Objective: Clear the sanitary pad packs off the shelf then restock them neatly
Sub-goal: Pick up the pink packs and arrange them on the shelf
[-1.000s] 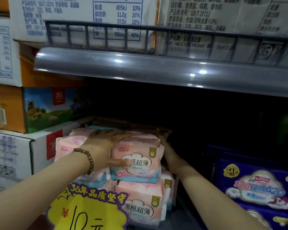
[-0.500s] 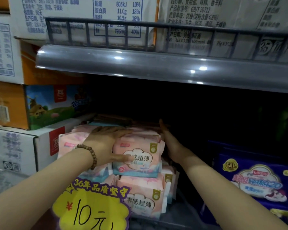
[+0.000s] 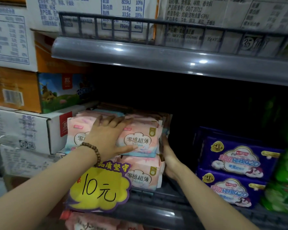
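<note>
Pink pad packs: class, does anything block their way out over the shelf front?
Nothing blocks the top packs, under the left hand, with the right hand against their side. A yellow price sign hangs before the lower packs at the front edge of the shelf.

The light was dim and came from above, leaving small white glare spots on the grey upper shelf edge point(image 3: 156, 61) and the shelf recess point(image 3: 181, 100) almost black, while carton print point(image 3: 10, 37) at the warped wide-angle margins was soft and blurred.
</note>
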`<state>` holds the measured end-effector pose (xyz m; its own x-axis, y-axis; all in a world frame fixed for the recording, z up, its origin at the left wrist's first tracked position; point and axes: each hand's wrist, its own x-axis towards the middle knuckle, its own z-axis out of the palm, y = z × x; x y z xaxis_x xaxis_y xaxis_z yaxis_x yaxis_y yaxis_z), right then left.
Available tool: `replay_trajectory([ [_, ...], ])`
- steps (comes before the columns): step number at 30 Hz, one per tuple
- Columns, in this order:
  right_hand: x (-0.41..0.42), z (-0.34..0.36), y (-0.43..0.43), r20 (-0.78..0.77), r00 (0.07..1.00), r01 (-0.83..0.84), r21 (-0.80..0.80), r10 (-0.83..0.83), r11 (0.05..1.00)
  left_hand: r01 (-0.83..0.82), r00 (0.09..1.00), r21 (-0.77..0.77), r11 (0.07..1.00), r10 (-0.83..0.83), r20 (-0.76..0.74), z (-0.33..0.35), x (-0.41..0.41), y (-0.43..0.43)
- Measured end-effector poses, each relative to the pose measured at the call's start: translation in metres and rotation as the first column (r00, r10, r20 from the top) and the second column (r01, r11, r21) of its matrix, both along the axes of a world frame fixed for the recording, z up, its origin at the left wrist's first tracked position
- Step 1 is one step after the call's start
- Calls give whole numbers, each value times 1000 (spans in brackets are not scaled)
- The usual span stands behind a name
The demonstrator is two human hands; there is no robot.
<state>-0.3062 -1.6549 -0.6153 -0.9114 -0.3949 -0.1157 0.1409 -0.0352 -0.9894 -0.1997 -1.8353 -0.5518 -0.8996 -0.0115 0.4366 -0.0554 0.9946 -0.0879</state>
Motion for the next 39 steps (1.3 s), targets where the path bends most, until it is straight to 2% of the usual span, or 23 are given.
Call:
replay_trajectory([
  [2, 2, 2, 10, -53, 997, -52, 52, 55, 997, -8, 1000, -3, 1000, 8, 3, 0, -2, 1],
  [8, 25, -12, 10, -224, 972, -50, 109, 74, 993, 2, 1000, -18, 1000, -1, 8, -1, -5, -2],
  [11, 40, -3, -1, -336, 940, 36, 272, 59, 962, -1, 1000, -14, 1000, 2, 18, 2, -7, -1],
  [16, 58, 4, 12, -377, 926, 83, 279, 30, 957, 44, 997, 2, 999, -43, -66, 1, 15, -1],
  [18, 80, 1, 22, -454, 891, 141, 257, -9, 956, 105, 987, 51, 993, -98, -128, -6, 39, 0],
  [21, 126, -10, 39, -623, 782, 189, 246, 5, 951, 191, 959, 126, 973, -158, -235, -30, 84, -1],
  [23, 156, -27, 42, -681, 730, 155, 249, 59, 956, 205, 955, 113, 972, -174, -240, -58, 116, -7],
  [25, 187, -51, 33, -682, 720, 97, 281, 127, 955, 195, 967, 155, 968, -164, -195, -93, 144, -20],
  [28, 227, -96, 3, -615, 746, -28, 353, 254, 935, 46, 999, 309, 950, -40, -27, -153, 181, -47],
  [31, 259, -146, -35, -398, 834, -229, 380, 381, 896, -218, 967, 444, 869, 131, 218, -213, 214, -75],
  [33, 272, -179, -61, -194, 877, -338, 401, 440, 851, -393, 903, 535, 748, 204, 378, -251, 233, -91],
  [35, 278, -210, -85, -12, 903, -389, 397, 429, 831, -547, 817, 582, 602, 230, 529, -282, 248, -103],
  [37, 280, -238, -106, 183, 916, -399, 345, 356, 850, -646, 754, 641, 415, 213, 621, -305, 254, -112],
  [39, 276, -270, -126, 374, 892, -382, 324, 254, 865, -721, 693, 660, 213, 176, 699, -323, 253, -121],
])
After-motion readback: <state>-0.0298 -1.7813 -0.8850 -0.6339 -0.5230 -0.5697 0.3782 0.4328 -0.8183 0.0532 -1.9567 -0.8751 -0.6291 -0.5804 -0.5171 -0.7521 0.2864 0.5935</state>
